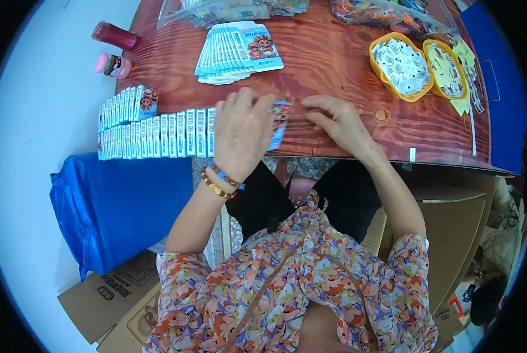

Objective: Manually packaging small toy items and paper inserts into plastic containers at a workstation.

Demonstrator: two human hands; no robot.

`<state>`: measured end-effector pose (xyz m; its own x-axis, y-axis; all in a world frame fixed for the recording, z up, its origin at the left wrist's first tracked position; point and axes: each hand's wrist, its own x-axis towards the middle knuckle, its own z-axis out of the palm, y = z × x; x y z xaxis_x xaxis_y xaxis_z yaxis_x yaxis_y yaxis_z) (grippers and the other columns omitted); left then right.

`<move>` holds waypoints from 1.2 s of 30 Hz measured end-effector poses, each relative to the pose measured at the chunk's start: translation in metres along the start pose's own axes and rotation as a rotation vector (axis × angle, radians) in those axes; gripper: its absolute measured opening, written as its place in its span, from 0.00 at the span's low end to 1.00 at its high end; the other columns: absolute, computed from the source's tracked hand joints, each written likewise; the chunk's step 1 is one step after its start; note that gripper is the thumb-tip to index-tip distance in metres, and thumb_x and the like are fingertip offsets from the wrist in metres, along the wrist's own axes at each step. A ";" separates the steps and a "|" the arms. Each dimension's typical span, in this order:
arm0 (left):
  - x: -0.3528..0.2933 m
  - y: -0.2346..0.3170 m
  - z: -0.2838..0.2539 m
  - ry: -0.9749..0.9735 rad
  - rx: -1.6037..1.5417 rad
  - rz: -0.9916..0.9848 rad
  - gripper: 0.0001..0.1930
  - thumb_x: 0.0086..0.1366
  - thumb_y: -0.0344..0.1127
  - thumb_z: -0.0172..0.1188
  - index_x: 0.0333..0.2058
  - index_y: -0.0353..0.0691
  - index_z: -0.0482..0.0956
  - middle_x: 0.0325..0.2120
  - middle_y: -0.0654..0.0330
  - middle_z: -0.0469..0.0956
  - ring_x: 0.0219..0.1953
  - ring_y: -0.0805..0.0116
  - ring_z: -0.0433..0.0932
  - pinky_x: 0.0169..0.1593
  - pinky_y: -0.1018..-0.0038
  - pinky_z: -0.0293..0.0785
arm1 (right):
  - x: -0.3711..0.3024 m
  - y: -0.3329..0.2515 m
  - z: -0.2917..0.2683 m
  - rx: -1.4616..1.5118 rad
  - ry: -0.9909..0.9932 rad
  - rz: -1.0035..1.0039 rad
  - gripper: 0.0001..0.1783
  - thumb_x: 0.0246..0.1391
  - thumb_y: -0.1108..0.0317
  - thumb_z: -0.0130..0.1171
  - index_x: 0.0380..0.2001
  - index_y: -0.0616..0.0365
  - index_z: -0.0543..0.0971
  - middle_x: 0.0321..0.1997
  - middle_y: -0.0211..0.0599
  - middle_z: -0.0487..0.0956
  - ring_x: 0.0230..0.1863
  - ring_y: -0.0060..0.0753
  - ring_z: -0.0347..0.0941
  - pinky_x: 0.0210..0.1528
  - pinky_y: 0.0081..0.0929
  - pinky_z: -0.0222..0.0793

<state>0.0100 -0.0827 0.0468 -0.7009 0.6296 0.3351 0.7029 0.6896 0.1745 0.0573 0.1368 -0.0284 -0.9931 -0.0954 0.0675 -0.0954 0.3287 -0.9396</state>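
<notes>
A row of small blue-and-white boxes [164, 135] stands on edge along the near left of the table. My left hand [240, 126], with bead bracelets at the wrist, is wrapped over the row's right end. Its fingers close on the end box [280, 125], whose colourful cartoon front faces right; the palm hides several boxes. Just right of that box, my right hand [339, 120] has its thumb and forefinger apart, with nothing seen between them. Beyond my left hand lies a fanned stack of flat blue-and-white cards [231, 52].
A shorter row of boxes [122, 106] sits behind the long one. Two yellow baskets [376, 66] hold small white and yellow pieces at the right. Clear bins [170, 16] line the far side. Left are a red container [115, 36] and pink-lidded jar [114, 66]; a blue bag [119, 206] hangs below.
</notes>
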 end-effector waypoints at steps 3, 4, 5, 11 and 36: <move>-0.003 -0.014 -0.008 -0.060 0.197 -0.046 0.11 0.57 0.32 0.65 0.41 0.45 0.81 0.33 0.60 0.72 0.40 0.58 0.73 0.44 0.60 0.65 | 0.017 -0.012 0.007 0.096 -0.068 0.041 0.14 0.62 0.75 0.57 0.51 0.65 0.79 0.47 0.39 0.82 0.42 0.26 0.80 0.42 0.24 0.78; -0.009 -0.018 -0.006 -0.035 0.145 -0.044 0.11 0.57 0.32 0.65 0.40 0.45 0.82 0.33 0.60 0.73 0.41 0.59 0.73 0.45 0.60 0.64 | 0.019 -0.010 0.008 0.100 -0.071 0.032 0.14 0.62 0.75 0.57 0.51 0.65 0.79 0.47 0.39 0.82 0.42 0.26 0.80 0.42 0.24 0.78; -0.011 -0.021 -0.008 -0.029 0.164 -0.048 0.11 0.57 0.32 0.65 0.40 0.45 0.82 0.33 0.60 0.73 0.41 0.59 0.73 0.45 0.60 0.64 | 0.022 -0.008 0.010 0.016 -0.088 -0.045 0.14 0.63 0.75 0.57 0.50 0.66 0.79 0.47 0.39 0.82 0.42 0.26 0.80 0.41 0.24 0.78; 0.012 -0.065 -0.028 0.176 -0.394 -0.222 0.16 0.58 0.29 0.64 0.46 0.40 0.81 0.36 0.55 0.76 0.37 0.56 0.76 0.41 0.60 0.68 | 0.025 -0.008 0.006 0.126 -0.125 0.114 0.13 0.63 0.74 0.56 0.49 0.67 0.79 0.45 0.39 0.82 0.41 0.26 0.81 0.39 0.23 0.78; -0.007 -0.196 -0.041 0.055 0.426 -0.204 0.24 0.61 0.43 0.66 0.56 0.47 0.76 0.45 0.57 0.77 0.48 0.54 0.76 0.52 0.53 0.66 | 0.034 -0.055 0.043 -0.641 -0.069 0.100 0.32 0.50 0.50 0.69 0.53 0.58 0.74 0.46 0.42 0.75 0.44 0.52 0.78 0.41 0.45 0.75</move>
<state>-0.1182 -0.2366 0.0480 -0.8039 0.4543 0.3839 0.4312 0.8897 -0.1499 0.0318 0.0749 0.0110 -0.9947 -0.0883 -0.0518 -0.0451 0.8324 -0.5524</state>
